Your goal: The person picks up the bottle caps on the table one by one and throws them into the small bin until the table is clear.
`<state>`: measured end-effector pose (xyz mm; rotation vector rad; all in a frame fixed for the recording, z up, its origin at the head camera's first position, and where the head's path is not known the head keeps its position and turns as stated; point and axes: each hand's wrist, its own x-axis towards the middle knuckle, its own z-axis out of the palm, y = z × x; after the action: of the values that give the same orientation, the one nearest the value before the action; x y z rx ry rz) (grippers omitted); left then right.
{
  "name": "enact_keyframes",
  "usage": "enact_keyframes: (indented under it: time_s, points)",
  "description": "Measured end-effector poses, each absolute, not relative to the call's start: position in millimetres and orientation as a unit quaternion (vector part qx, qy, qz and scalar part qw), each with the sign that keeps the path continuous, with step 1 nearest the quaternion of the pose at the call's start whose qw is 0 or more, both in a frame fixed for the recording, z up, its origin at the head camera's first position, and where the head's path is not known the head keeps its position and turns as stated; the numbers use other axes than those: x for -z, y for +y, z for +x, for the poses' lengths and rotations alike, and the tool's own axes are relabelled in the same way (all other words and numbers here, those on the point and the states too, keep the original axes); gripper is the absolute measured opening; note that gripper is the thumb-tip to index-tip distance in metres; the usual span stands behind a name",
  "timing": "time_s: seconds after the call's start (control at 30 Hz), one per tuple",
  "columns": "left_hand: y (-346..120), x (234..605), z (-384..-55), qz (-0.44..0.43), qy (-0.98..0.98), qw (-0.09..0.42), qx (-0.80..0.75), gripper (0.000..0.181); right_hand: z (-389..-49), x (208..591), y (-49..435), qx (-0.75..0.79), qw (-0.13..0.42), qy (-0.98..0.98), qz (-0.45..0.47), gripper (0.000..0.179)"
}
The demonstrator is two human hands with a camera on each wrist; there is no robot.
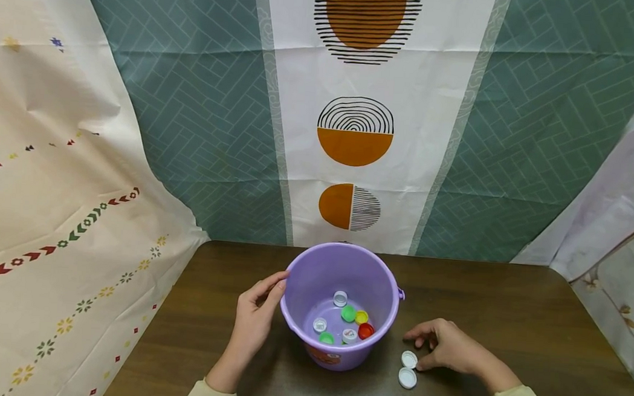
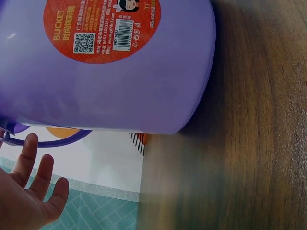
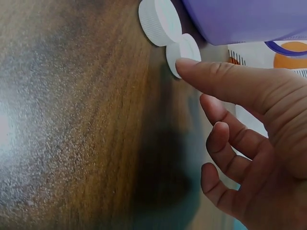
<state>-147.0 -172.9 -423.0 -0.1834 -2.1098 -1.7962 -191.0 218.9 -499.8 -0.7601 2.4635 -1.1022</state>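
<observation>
A purple bucket (image 1: 329, 270) stands on the table, tilted in the head view so that its inside shows. Several bottle caps lie at its bottom, among them a red cap (image 1: 366, 330), a yellow cap (image 1: 361, 317) and a green cap (image 1: 348, 313). My left hand (image 1: 256, 312) rests its thumb and index fingertips at the bucket's left rim, with the other fingers loosely spread. Right of the bucket, two white caps, a nearer cap (image 1: 407, 378) and a farther cap (image 1: 409, 359), lie side by side. My right hand (image 1: 448, 346) has its thumb tip at the farther cap's edge, its fingers loosely bent.
The dark wooden table (image 1: 511, 319) reaches back to a hanging patterned cloth (image 1: 191, 123). A cream embroidered cloth (image 1: 65, 219) borders the left side. On the bucket's right is a handle joint (image 1: 401, 294), and its front carries an orange-red label (image 2: 103, 31).
</observation>
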Motion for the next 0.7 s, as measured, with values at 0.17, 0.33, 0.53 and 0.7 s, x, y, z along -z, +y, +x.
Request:
enact_keyframes:
  time_s: [0.17,0.33,0.53,0.7]
  points:
    - [-172.5,422.6,-146.9,-0.065,-0.746,0.181,0.638,0.026,-190.7,501.7,215.7,0.380,0.164,0.872,-0.262,0.042]
    - [-171.9,421.7,-147.1,-0.066,-0.743,0.182,0.641,0.026,-191.7,503.2,213.4,0.373,0.162,0.877,-0.256,0.037]
    - [-172.2,422.8,-147.2,-0.066,-0.746,0.182,0.638,0.026,-191.9,505.2,210.5,0.374,0.170,0.874,-0.259,0.037]
    - [-172.4,423.8,-147.2,-0.065,-0.748,0.181,0.636,0.025,-191.9,506.6,208.9,0.377,0.176,0.868,-0.270,0.038]
